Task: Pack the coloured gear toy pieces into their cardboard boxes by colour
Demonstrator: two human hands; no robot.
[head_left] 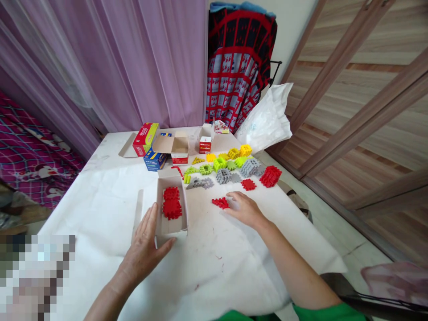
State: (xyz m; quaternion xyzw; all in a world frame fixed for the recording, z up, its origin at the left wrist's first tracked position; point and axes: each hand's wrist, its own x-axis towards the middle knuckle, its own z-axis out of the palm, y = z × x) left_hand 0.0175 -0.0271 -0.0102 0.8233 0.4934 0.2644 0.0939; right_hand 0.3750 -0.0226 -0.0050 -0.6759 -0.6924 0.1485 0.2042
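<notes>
Green sleeve [329, 312] lay nearest the camera, on my right arm. Left hand [143, 244]: open, thumb spread from the fingers; fingers along the left wall of the white box [185, 223], thumb at its near end, nothing clasped. Box stood open on the white cloth [200, 276], red pieces [172, 208] inside, away from the walls at the near end. Right hand [246, 211]: thumb and forefinger parted, at the right end of the red triangles [220, 203]; whether they pinched, I could not tell. Triangles lay right of the box. Beyond them: red square [248, 184], red stack [270, 176], grey blocks [223, 176].
</notes>
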